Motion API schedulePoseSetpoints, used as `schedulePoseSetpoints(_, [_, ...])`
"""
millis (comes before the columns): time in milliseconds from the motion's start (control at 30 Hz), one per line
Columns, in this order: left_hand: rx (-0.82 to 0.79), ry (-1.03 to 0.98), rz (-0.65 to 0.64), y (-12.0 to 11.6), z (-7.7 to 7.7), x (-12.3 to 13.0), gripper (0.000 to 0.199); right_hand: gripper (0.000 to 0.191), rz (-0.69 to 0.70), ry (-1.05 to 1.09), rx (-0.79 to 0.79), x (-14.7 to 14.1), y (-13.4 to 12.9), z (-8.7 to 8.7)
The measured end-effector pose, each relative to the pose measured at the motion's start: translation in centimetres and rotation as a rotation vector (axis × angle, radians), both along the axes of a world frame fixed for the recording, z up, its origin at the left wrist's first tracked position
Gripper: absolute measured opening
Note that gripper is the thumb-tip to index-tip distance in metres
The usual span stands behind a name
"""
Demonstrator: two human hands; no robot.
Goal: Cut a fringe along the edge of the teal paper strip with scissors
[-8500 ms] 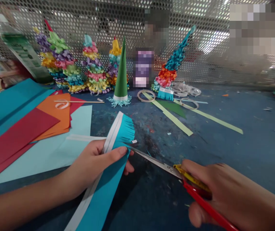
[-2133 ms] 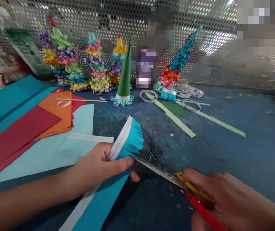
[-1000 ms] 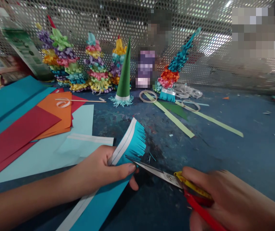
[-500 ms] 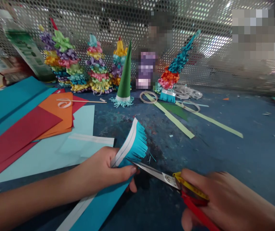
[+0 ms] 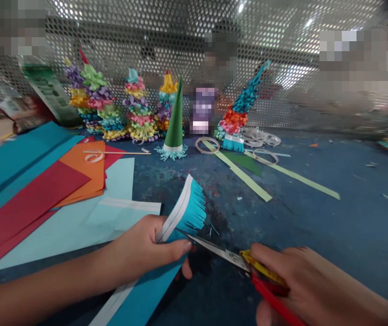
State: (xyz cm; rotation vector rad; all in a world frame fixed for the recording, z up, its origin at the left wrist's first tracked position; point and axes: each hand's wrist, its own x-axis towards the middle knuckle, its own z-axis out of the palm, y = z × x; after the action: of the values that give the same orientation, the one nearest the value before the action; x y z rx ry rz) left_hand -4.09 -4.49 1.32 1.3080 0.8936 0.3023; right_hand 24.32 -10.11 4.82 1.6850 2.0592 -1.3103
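My left hand (image 5: 160, 244) is closed around a long blue paper strip (image 5: 146, 290) with a white taped edge. Beyond the thumb the strip's end fans out into thin fringe cuts and curls upward. My right hand (image 5: 296, 280) grips a pair of scissors (image 5: 230, 256) by its red and yellow handles. The scissor blades point left, and their tips lie at the strip's fringed side just above my left thumb. Close by stands a green paper cone (image 5: 174, 122) with a light blue fringe round its base.
Several fringed colourful cones (image 5: 140, 106) line the back before a perforated metal screen (image 5: 282, 104). Orange paper (image 5: 85, 170), red paper (image 5: 51, 190) and light blue sheets (image 5: 61, 240) lie left. Tape rings (image 5: 207, 145) and pale green strips (image 5: 248, 181) lie ahead. A green bottle (image 5: 49, 95) leans back left.
The view has tilted slightly, so the background sits lower. The scissors have shifted a little left and their tips reach further over the blue strip. Both hands keep their hold.
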Motion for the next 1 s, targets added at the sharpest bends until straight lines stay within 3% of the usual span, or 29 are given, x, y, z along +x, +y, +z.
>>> schedulePoseSetpoints(333, [-0.102, -0.089, 0.068, 0.4, -0.3, 0.0, 0.033, 0.024, -0.079, 0.029, 0.059, -0.4, 0.5, 0.4])
schedulePoseSetpoints(567, [-0.116, -0.122, 0.118, 0.2, -0.4, 0.1, 0.033, 0.02, -0.089, 0.04, 0.122, 0.1, 0.8, -0.5])
schedulePoseSetpoints(767, [-0.175, -0.121, 0.267, 0.4, -0.1, 0.2, 0.033, 0.043, 0.087, -0.079, 0.178, 0.2, 3.3, 0.6])
schedulePoseSetpoints(1000, [-0.119, -0.106, 0.344, 1.2, 0.6, 0.0, 0.042, 0.04, 0.23, -0.116, 0.216, -0.4, 5.9, 3.2])
